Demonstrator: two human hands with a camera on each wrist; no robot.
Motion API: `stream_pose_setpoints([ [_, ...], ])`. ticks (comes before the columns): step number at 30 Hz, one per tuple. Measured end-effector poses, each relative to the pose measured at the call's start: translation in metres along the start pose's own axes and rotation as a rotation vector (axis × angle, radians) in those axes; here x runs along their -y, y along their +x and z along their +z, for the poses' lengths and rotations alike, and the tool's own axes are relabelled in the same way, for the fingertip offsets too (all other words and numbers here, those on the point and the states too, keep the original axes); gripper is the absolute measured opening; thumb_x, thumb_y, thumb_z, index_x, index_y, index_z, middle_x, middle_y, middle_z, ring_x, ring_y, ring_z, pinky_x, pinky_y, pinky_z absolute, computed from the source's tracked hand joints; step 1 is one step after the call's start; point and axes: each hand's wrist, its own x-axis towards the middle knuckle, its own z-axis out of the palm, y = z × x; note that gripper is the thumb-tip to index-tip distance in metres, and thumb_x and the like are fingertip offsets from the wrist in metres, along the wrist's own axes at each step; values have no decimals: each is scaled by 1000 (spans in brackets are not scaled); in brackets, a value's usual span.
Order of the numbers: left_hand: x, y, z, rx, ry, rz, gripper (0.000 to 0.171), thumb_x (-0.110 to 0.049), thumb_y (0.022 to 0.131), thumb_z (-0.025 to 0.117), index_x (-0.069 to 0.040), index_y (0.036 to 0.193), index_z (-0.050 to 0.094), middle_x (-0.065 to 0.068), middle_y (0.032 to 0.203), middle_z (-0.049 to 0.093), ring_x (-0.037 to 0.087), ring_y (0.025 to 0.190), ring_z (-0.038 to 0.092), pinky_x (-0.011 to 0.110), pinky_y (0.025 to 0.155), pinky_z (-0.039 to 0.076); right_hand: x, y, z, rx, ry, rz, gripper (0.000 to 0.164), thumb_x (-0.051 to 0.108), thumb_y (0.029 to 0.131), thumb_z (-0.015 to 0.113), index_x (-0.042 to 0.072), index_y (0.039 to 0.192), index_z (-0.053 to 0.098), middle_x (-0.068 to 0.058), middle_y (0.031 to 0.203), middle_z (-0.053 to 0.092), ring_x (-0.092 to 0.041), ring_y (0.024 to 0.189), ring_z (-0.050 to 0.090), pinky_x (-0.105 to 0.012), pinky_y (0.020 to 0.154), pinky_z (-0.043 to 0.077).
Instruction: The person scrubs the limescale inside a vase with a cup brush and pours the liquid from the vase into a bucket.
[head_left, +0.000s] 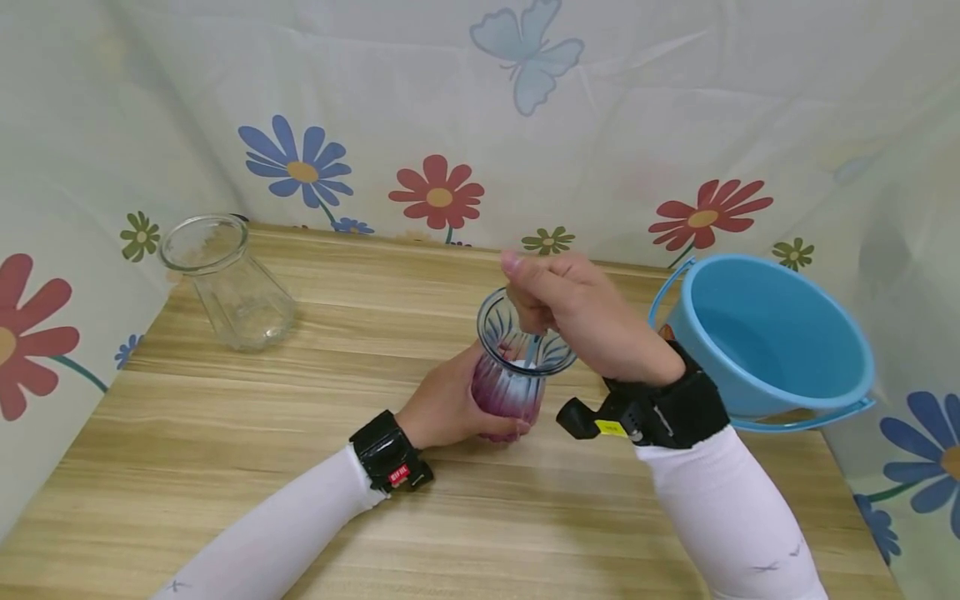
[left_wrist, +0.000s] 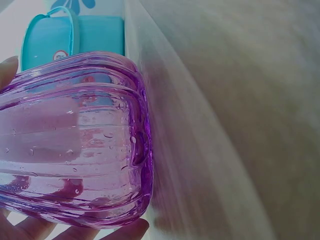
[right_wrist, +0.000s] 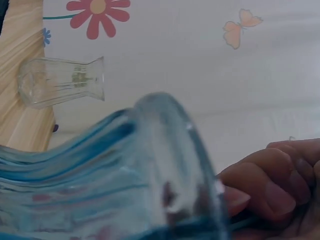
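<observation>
A ribbed glass vase (head_left: 512, 393), blue at its flared rim and purple at the base, stands on the wooden table. My left hand (head_left: 444, 403) grips its lower body, with fingers and thumb round the sides. Over the mouth, my right hand (head_left: 581, 310) holds the thin blue handle of a sponge brush (head_left: 532, 350), fingers curled and partly inside the rim. Through the purple glass in the left wrist view shows the brush's pale, block-like head (left_wrist: 42, 135). Water drops cling to the glass. In the right wrist view the blue rim partly hides the gripping fingers (right_wrist: 272, 187).
A clear glass vase (head_left: 243, 292) stands at the back left. On the right is a light blue bucket (head_left: 772, 400) with its handle lowered, close to my right wrist. Flower-printed sheets (head_left: 570, 158) hang round the table (head_left: 315, 400) at the back and sides.
</observation>
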Motion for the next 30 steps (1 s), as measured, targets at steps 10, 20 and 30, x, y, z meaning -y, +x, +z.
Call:
stream_pose_setpoints([
  [10,0,0,0,10,-36,-11,89,-66,61,80,-38,133,36,-16,113,56,2,93,56,30,78,55,-7,0,7,55,-72,123,55,39,103,42,3,61,36,-4,58,28,-28,56,31,-38,55,30],
  [20,1,0,1,21,-41,-1,90,-65,62,80,-38,135,34,-16,115,55,3,95,56,30,79,55,-7,0,10,55,-94,103,55,38,104,41,4,60,37,-4,57,29,-26,53,30,-35,52,28],
  [30,2,1,2,14,-40,-12,93,-67,60,80,-40,135,33,-17,115,55,2,95,56,31,79,55,0,-6,7,-39,-78,-20,53,31,105,41,5,58,37,-5,56,30,-30,53,32,-39,53,31],
])
